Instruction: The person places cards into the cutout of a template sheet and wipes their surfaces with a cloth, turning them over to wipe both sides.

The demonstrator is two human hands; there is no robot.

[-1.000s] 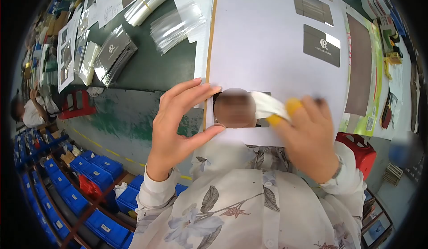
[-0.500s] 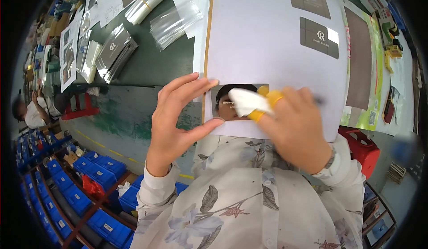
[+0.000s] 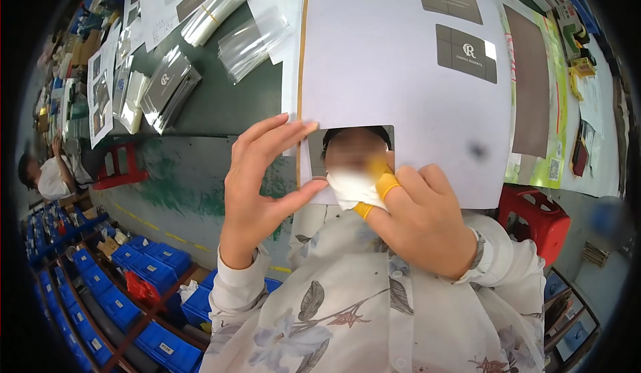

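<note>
A shiny, mirror-like card point(image 3: 352, 147) lies on the white board point(image 3: 374, 99) near its front left edge, with a reflection on its face. My left hand point(image 3: 262, 186) spans the card's left end, index fingertip at the upper corner and thumb at the lower one, holding it in place. Pinched in my right hand point(image 3: 420, 219) is a white cloth point(image 3: 352, 189), which covers the card's lower edge. Yellow finger cots point(image 3: 387, 185) cover some fingertips of that hand.
More dark cards point(image 3: 466, 53) lie farther up the board. To the left are a stack of sleeved cards point(image 3: 170, 86) and clear plastic sleeves point(image 3: 252, 43). Blue bins point(image 3: 167, 343) stand at lower left, a red stool point(image 3: 534, 223) at right. Another person point(image 3: 57, 176) sits at far left.
My right hand has moved the cloth down and left across the card to its lower edge. My left hand keeps its hold at the card's left end. The view has shifted slightly.
</note>
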